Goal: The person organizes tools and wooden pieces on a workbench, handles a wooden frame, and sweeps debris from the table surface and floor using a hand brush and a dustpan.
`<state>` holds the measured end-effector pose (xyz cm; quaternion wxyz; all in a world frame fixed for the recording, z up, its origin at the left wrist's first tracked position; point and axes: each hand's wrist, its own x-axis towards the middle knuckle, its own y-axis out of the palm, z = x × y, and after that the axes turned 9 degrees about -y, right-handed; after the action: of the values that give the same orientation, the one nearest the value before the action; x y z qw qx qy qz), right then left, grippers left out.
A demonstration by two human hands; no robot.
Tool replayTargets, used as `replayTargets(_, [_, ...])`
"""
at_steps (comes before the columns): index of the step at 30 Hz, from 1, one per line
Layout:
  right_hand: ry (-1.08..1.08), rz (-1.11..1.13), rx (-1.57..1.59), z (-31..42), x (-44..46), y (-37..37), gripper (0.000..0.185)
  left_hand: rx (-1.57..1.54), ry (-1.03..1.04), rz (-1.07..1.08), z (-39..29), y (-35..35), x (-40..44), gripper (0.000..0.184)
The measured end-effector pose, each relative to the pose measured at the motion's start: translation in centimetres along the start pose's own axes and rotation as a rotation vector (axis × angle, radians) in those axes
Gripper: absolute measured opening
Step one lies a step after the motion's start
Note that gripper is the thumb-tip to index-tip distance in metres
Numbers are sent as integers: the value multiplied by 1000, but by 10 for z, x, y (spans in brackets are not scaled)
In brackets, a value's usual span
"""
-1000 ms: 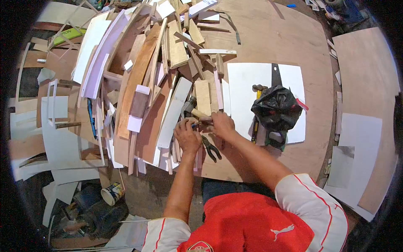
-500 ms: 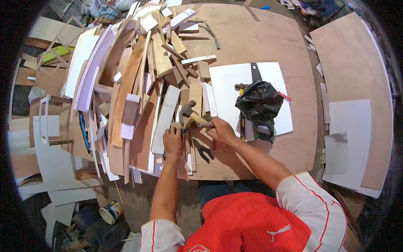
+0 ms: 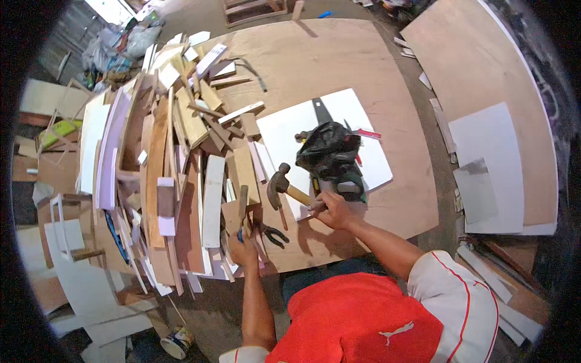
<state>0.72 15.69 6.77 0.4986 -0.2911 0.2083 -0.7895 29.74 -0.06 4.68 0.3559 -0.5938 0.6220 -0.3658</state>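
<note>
My right hand (image 3: 334, 212) is closed around the wooden handle of a claw hammer (image 3: 298, 193), its dark head raised to the left over the table. My left hand (image 3: 244, 251) is closed at the near edge of the wood pile. From its fingers rises a narrow brownish piece (image 3: 243, 202), with a bit of blue at the fingertips; its kind is unclear. Just right of that hand lie dark-handled pliers (image 3: 275, 236). A crumpled black plastic bag (image 3: 330, 151) lies on a white board (image 3: 375, 163), beyond my right hand.
Piled wood offcuts (image 3: 187, 121) cover the left side of the plywood table (image 3: 387, 85). A saw blade (image 3: 321, 112) and a red-handled tool (image 3: 368, 134) lie by the bag. Large sheets (image 3: 478, 66) lean at right. A small bucket (image 3: 177, 343) stands at lower left.
The hammer has lifted away from my left hand and the wood. My left hand has pulled back toward me with the narrow piece upright. The view has shifted, showing more floor at the back.
</note>
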Motion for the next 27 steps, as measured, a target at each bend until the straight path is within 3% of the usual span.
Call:
replayTargets(1, [-25, -2, 17, 12, -2, -19, 35, -127, -16, -23, -5, -2, -11, 34])
replayTargets(4, [-69, -186, 16, 31, -10, -58, 36, -404, -61, 173, -36, -7, -34, 35])
replayTargets(5, [-27, -215, -52, 19, -16, -63, 37, -540, -66, 184, -62, -9, -46, 32])
replayTargets(8, [212, -326, 125, 26, -2, -111, 34, -643, -175, 475, -101, 1, -59, 48])
replayTargets(9, [190, -381, 44, 15, 1, -122, 32, -902, -283, 511, -110, 20, -65, 27])
replayTargets(10, [165, -436, -40, 0, 4, -132, 31, -860, -246, 517, -126, 26, -67, 26])
replayTargets(12, [335, -472, -133, -28, 14, -147, 30, -1055, -223, 537, -161, 37, -78, 24])
replayTargets(13, [375, -468, -182, -48, 17, -153, 31, -994, -134, 536, -174, 39, -83, 28])
replayTargets(17, [421, -460, -312, -119, 26, -160, 35, -999, -104, 609, -231, 32, -109, 28])
replayTargets(20, [534, -346, -401, -161, 30, -143, 39, -982, -129, 729, -248, 43, -125, 29])
replayTargets(21, [578, -296, -392, -168, 33, -137, 39, -1000, -80, 681, -264, 39, -132, 23])
replayTargets(24, [582, -179, -409, -180, 33, -122, 37, -908, -40, 712, -275, 48, -149, 22])
replayTargets(25, [458, -261, -432, -179, 32, -110, 39, -860, 19, 709, -274, 60, -154, 24])
replayTargets(27, [429, -201, -422, -180, 30, -109, 40, -800, 62, 740, -273, 80, -165, 27])
